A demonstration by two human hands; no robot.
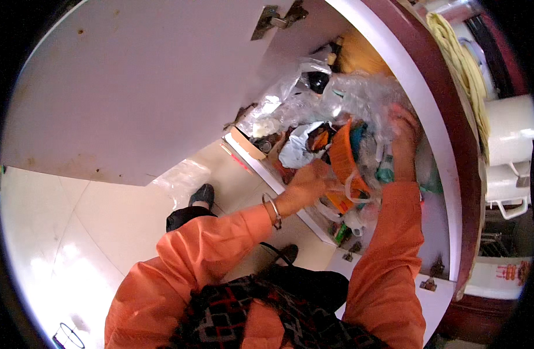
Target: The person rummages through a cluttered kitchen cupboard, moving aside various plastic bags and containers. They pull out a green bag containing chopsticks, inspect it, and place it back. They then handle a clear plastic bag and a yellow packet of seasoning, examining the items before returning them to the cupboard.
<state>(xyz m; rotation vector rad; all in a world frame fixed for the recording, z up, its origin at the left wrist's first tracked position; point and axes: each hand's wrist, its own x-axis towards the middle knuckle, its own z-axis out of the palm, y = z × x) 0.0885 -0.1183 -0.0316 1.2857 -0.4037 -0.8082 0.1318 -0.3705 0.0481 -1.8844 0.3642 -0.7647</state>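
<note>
Both of my arms, in orange sleeves, reach into an open cupboard full of plastic bags and small goods. My left hand (309, 185), with a bangle at its wrist, is beside an orange plastic thing (341, 152) that may be a basket or a bag. A pale loop (353, 187) hangs over the orange thing's near end. Deeper in on the right, my right hand (404, 129) touches crumpled clear plastic bags (360, 96). Motion blurs the fingers of both hands, so their grip is unclear. A white plastic bag (299, 145) lies just beyond my left hand.
The cupboard's open door (145, 87) fills the upper left. A second door (389, 285) stands open near my right forearm. Dark bottles (319, 80) stand at the back. On the right, white mugs (511, 174) and a yellow cloth (461, 64) are above the dark counter edge (453, 110).
</note>
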